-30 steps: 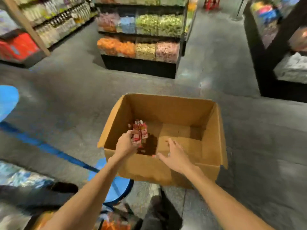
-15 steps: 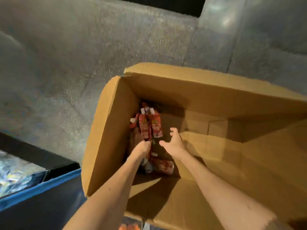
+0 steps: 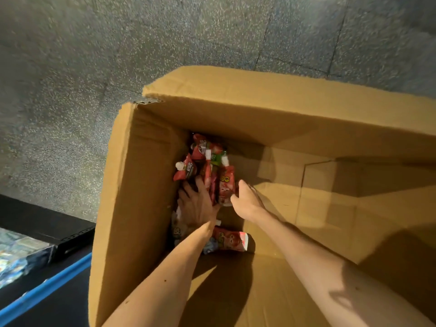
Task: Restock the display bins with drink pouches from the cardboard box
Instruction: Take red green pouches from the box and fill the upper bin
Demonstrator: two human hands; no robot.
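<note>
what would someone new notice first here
A bunch of red drink pouches stands out against the left wall of the big open cardboard box. The left hand presses spread fingers on it, the right hand grips its other side. One more pouch lies flat nearer the camera.

Red drink pouches (image 3: 226,182) with white caps lie heaped against the left wall of the open cardboard box (image 3: 141,185).
</note>
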